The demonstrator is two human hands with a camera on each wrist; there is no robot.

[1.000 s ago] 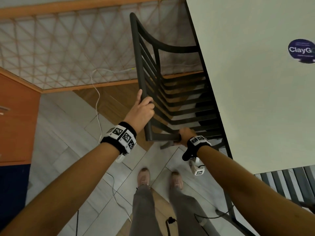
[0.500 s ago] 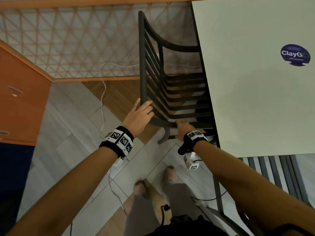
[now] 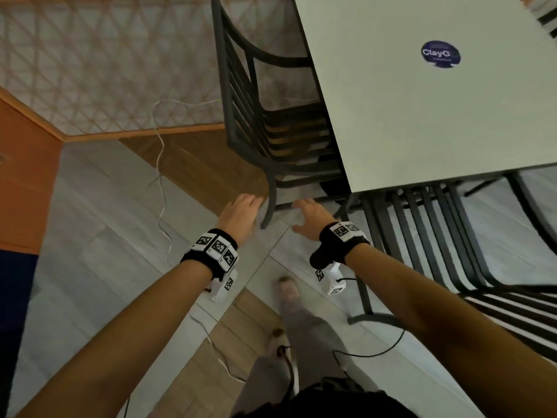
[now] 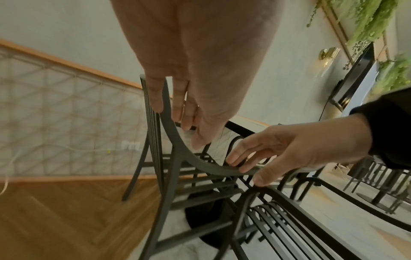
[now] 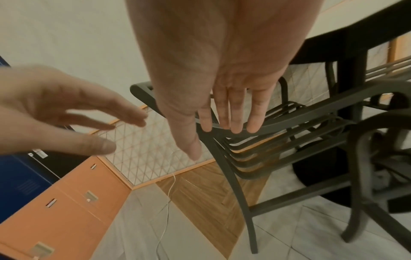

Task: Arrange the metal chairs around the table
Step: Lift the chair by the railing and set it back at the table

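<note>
A dark metal chair [image 3: 256, 122] with a slatted seat stands pushed in at the left side of the white table [image 3: 422, 122], its seat partly under the top. My left hand [image 3: 244, 208] and right hand [image 3: 304, 212] hover just in front of the chair's near side, a rear leg showing between them. In the left wrist view my left hand [image 4: 177, 112] has straight fingers beside the curved rail [image 4: 200, 165]. The right wrist view shows my right hand [image 5: 227, 121] flat, fingertips over that rail; contact cannot be told. Neither hand holds anything.
A second slatted metal chair [image 3: 428, 242] sits at the table's near side, close to my right arm. An orange cabinet [image 3: 24, 182] stands at the left and a lattice panel [image 3: 99, 67] behind. A white cable [image 3: 161, 164] and a black cable [image 3: 376, 352] lie on the floor by my feet [image 3: 289, 294].
Both hands have let go of the chair and opened. The chair now stands lower and further in against the table, and my hands have drawn back toward me.
</note>
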